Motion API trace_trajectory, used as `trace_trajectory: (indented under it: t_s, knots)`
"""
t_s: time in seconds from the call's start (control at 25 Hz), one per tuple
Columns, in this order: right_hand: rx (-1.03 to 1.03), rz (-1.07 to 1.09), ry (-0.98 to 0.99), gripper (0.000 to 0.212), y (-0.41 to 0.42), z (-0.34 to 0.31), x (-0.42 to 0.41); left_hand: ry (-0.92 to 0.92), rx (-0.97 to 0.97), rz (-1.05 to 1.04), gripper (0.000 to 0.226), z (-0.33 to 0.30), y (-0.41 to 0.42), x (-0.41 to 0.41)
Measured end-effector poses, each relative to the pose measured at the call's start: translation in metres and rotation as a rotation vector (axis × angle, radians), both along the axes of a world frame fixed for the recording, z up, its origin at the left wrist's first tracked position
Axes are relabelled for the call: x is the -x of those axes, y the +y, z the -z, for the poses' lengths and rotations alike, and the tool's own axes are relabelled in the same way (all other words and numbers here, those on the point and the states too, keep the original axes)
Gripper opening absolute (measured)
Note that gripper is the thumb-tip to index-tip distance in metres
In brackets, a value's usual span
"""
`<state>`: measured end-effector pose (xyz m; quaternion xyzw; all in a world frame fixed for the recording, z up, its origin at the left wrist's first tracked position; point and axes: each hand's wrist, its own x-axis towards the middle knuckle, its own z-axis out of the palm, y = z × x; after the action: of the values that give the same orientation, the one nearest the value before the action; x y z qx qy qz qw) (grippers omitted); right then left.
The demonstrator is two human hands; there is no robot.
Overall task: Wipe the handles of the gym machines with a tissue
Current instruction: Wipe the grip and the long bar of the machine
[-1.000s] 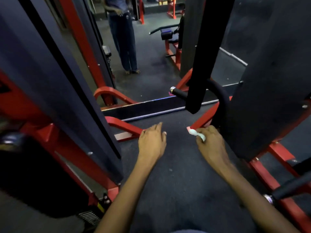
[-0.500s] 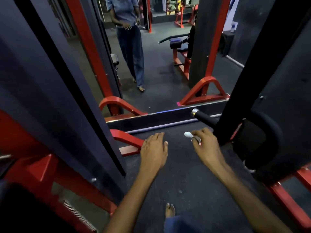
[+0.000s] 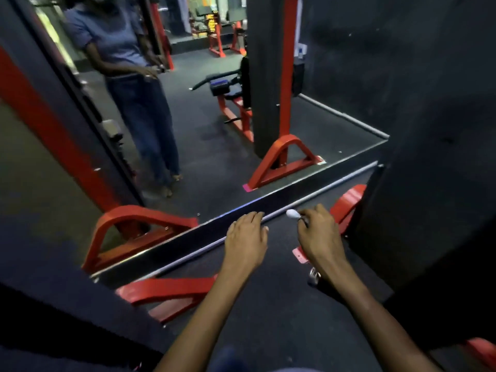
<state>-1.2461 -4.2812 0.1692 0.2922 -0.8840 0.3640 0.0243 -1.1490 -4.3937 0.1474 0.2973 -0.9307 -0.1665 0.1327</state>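
Observation:
My right hand (image 3: 319, 234) pinches a small white tissue (image 3: 292, 214), which pokes out past the fingertips above the dark floor. Just below my right wrist shows the chrome end of a black machine handle (image 3: 314, 276); the rest of it is hidden under my forearm. My left hand (image 3: 245, 237) hangs beside it with relaxed fingers and holds nothing. Both hands hover in front of the mirror's lower edge.
A wall mirror (image 3: 188, 146) ahead reflects a standing person (image 3: 128, 84) and red machines. Red frame feet (image 3: 171, 294) lie on the floor at left, with another red frame foot (image 3: 346, 208) at right. A black machine panel (image 3: 429, 183) rises on the right, another black machine panel (image 3: 35, 130) on the left.
The view has swung up and left. The black handle that stood right of my right hand now lies under my right wrist. Both hands keep their pose, tissue still pinched.

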Motion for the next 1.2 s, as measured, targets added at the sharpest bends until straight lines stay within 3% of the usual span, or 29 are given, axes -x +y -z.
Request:
trace_trajectory:
  t_s: [0.52,0.8,1.04,1.2]
  knots:
    - [-0.236,0.742,-0.066,0.025,-0.044,0.000,0.060,-0.005,0.042,0.876,0.040,0.021,-0.088,0.176]
    - [-0.282,1.049,-0.139,0.023,-0.018,0.004,0.052,0.044,-0.004,1.223,0.041,0.030,-0.045,0.219]
    - [-0.197,1.271,-0.141,0.023,0.010,0.012,0.052,0.049,0.007,1.476,0.039,0.041,0.006,0.244]
    - [-0.128,1.427,-0.050,0.028,0.016,0.005,0.032,0.081,-0.031,1.702,0.043,0.036,0.052,0.258]
